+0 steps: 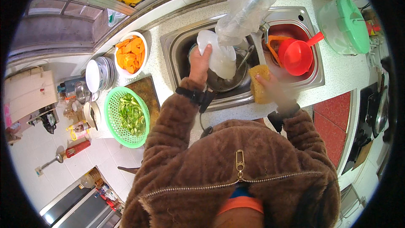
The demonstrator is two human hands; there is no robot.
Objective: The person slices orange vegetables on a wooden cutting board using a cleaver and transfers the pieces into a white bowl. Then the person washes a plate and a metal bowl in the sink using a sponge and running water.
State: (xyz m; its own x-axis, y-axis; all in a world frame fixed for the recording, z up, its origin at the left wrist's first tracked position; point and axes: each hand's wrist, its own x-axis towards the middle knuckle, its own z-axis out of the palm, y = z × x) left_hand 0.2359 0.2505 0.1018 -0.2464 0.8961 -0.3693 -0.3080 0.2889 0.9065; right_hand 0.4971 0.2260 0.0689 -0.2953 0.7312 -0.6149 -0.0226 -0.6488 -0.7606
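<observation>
My left hand (200,65) grips a whitish, translucent plastic piece (221,58) over the left basin of a steel double sink (177,53). Its exact kind is unclear. A yellow sponge (258,82) is in my right hand (273,90), at the sink's front edge; that hand is partly blurred. Beneath the plastic piece, a metal pan (223,84) sits in the basin with a metal utensil (246,57) leaning in it. Crumpled clear plastic (246,12) covers something above the sink, beside the metal faucet (265,30).
The right basin holds a red dipper (297,57) and an orange-rimmed item (272,49). A green-lidded bucket (332,28) stands to the right. Leftward are a bowl of orange slices (131,53), stacked plates (102,72), a green colander of cut green vegetables (110,117) and a cutting board (148,90).
</observation>
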